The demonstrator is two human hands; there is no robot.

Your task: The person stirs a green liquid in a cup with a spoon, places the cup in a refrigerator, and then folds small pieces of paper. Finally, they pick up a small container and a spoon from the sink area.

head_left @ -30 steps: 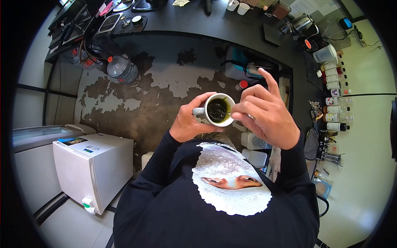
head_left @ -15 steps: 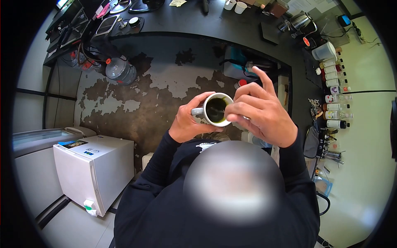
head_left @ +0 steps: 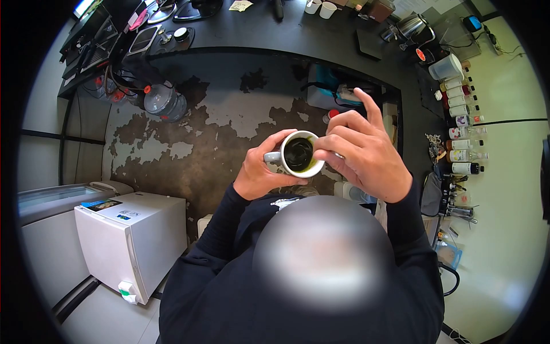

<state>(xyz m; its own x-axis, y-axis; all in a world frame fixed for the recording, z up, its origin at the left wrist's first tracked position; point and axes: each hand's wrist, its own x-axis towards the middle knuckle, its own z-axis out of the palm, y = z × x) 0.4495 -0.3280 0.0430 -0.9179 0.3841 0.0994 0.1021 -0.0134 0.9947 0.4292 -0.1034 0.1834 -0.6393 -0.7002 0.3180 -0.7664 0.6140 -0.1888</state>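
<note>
A white mug (head_left: pixel 318 168) with dark green liquid (head_left: pixel 297 153) inside is held in front of my chest. My left hand (head_left: pixel 260 167) wraps round it from the left, beside its handle, fingers closed on its side. At the mug's right rim, my right hand (head_left: pixel 364 150) pinches a thin metal utensil (head_left: pixel 339 155) like a spoon, mostly hidden by the fingers. Its lower end reaches toward the liquid and cannot be made out. One finger of that hand is raised. The liquid shows swirl marks, and a greenish film coats the mug's inner wall.
A black counter (head_left: pixel 246 31) curves round the front and right, bearing two white cups (head_left: pixel 327 10), a metal kettle (head_left: pixel 413 27) and a row of bottles (head_left: pixel 458 133). Large water bottles (head_left: pixel 165 103) stand under it. A small white fridge (head_left: pixel 132 241) is at my left.
My right hand has shifted slightly at the mug's rim, and the liquid's surface now shows clearer swirls. My left hand keeps its hold on the mug.
</note>
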